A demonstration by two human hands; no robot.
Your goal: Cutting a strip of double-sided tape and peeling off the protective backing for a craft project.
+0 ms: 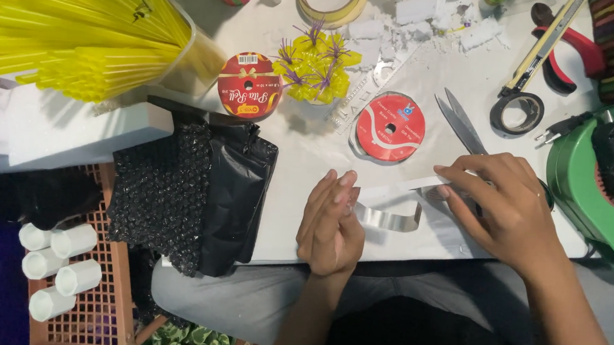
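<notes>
A strip of silver ribbon (391, 217) lies across the near edge of the white table (301, 157), curling up between the 2 hands. Its left end is pinched between the fingertips of the left hand (330, 225), which stands on edge with fingers straight and pressed together; its right end runs under the right hand (505, 206), whose fingers press it flat to the table — gripping by pressure, not a closed fist.

At 12 o'clock from the ribbon sits a red ribbon spool (390, 127), and just to its right, at about 1 o'clock, a pair of scissors (460, 123) lies with blades parted. At 11 o'clock stands a cluster of yellow-and-purple straw flowers (317, 67), with a second red spool (249, 85) beside it. At 9 o'clock — a black bubble-wrap bag (188, 192). A bundle of yellow straws (70, 22) fills the far 10 o'clock corner; a green tool (598, 188) sits at 3 o'clock.
</notes>
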